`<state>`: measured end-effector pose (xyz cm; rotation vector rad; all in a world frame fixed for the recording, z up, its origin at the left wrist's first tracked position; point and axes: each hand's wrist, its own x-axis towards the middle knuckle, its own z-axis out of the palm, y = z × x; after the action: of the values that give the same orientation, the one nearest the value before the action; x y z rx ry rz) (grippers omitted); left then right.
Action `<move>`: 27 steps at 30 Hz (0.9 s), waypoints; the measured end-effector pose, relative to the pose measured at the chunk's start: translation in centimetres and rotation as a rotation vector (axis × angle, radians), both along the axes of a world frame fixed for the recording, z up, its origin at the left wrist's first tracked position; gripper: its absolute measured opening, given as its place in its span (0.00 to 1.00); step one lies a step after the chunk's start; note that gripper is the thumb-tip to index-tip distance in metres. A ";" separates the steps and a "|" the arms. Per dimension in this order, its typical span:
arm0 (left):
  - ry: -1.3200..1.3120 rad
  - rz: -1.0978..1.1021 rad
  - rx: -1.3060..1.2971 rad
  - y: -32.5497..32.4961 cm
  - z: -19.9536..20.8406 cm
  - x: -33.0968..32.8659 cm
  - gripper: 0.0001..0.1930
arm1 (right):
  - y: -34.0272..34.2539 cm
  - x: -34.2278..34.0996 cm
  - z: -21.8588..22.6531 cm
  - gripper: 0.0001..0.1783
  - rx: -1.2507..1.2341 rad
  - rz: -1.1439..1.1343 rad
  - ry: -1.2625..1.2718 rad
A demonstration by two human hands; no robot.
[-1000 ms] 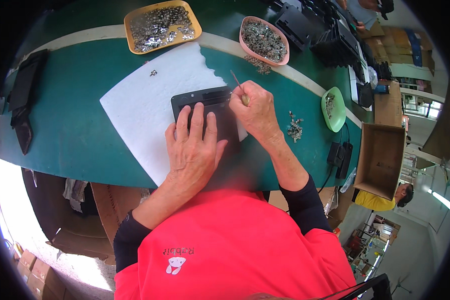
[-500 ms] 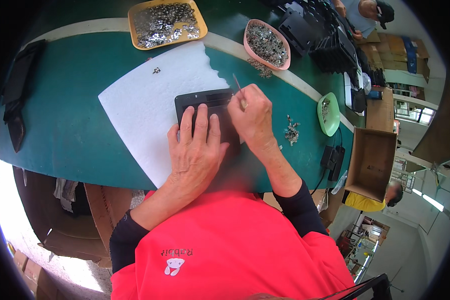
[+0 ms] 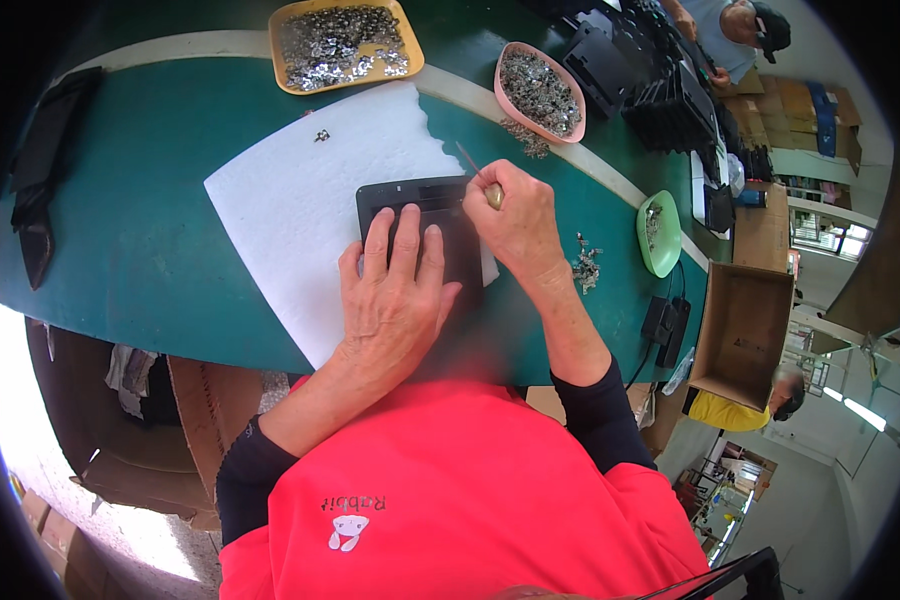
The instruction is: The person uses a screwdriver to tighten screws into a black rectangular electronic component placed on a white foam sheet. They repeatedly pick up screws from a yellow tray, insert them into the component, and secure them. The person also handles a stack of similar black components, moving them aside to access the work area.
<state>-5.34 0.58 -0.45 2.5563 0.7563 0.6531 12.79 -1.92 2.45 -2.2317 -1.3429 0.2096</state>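
Note:
A black, flat, rectangular plastic casing (image 3: 467, 262) lies on a white foam sheet (image 3: 280, 190). My left hand (image 3: 395, 285) rests flat on it with the fingers spread, pressing on its upper surface. At the casing's upper right corner, my right hand (image 3: 515, 215) is closed round a thin metal tool with a rounded yellowish handle (image 3: 494, 196). The tool's slim shaft (image 3: 467, 157) sticks out up and left past the fingers. What the fingers touch on the casing is hidden. Small metal clips (image 3: 322, 135) lie on the foam beyond my left hand.
Metal pieces fill a yellow tray (image 3: 417, 60) and a pink bowl (image 3: 578, 128) at the back; some lie in a green bowl (image 3: 672, 255). Loose pieces (image 3: 586, 268) sit right of my wrist. Black casings (image 3: 660, 100) are stacked far right, near another person (image 3: 725, 40).
My right hand has turned a little and shifted slightly, so the tool's rounded handle end now shows more. My left hand keeps its place on the casing. The whole view has shifted slightly.

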 end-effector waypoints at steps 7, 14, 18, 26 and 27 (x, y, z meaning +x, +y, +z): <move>-0.010 0.003 -0.018 0.0 0.0 0.0 0.31 | 0.1 -0.9 -0.3 0.09 0.049 0.007 -0.200; -0.023 -0.002 -0.020 0.0 0.0 0.0 0.31 | 1.4 2.1 1.4 0.12 -0.283 0.033 0.223; -0.033 0.002 -0.015 0.1 -0.1 0.0 0.31 | 2.7 2.7 3.2 0.11 -0.455 0.047 0.391; -0.030 -0.003 -0.019 0.1 0.1 0.0 0.31 | 3.9 3.0 4.4 0.11 -0.609 0.085 0.391; -0.028 0.001 -0.021 0.1 0.1 0.0 0.31 | 4.1 2.8 4.3 0.11 -0.608 0.095 0.337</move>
<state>-5.37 0.69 -0.37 2.5229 0.7519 0.6758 15.55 2.18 6.73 -2.4438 -1.3122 1.1040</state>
